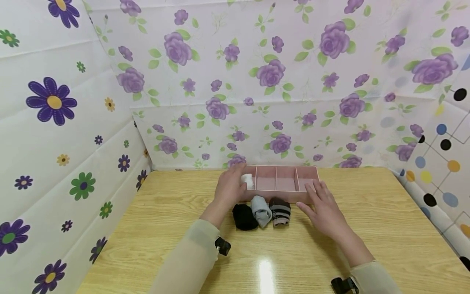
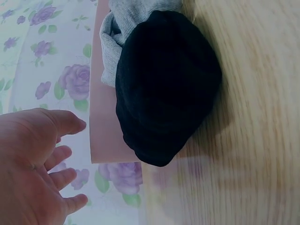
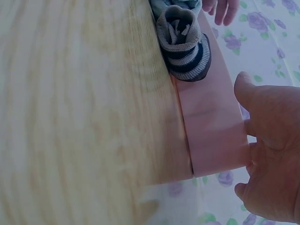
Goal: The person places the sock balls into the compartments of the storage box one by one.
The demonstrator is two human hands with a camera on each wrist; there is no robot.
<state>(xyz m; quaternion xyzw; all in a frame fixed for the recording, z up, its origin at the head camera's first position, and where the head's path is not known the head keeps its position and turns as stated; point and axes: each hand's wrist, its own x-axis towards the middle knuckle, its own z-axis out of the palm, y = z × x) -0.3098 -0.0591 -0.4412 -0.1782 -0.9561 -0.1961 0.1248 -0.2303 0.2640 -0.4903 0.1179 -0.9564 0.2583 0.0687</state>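
Observation:
A pink divided box [image 1: 286, 197] stands near the back of the table, with a small white rolled cloth, likely a sock [image 1: 248, 180], in its leftmost compartment. My left hand [image 1: 228, 187] is at the box's left end, fingers extended and slightly bent. At the right end, my right hand [image 1: 324, 210] has its fingers over the front corner and its thumb spread. Along the front wall lie three rolled socks: a black one [image 1: 244, 217], a light grey one [image 1: 261, 211] and a dark one with grey stripes [image 1: 280, 211]. Neither hand grips a sock.
The wooden table [image 1: 176, 228] ends at a rose-printed cloth wall [image 1: 249, 122] right behind the box. A daisy-printed cloth [image 1: 62, 163] stands on the left, a dotted one [image 1: 437, 163] on the right. Dark wrist cameras [image 1: 222, 246] sit on both sleeves.

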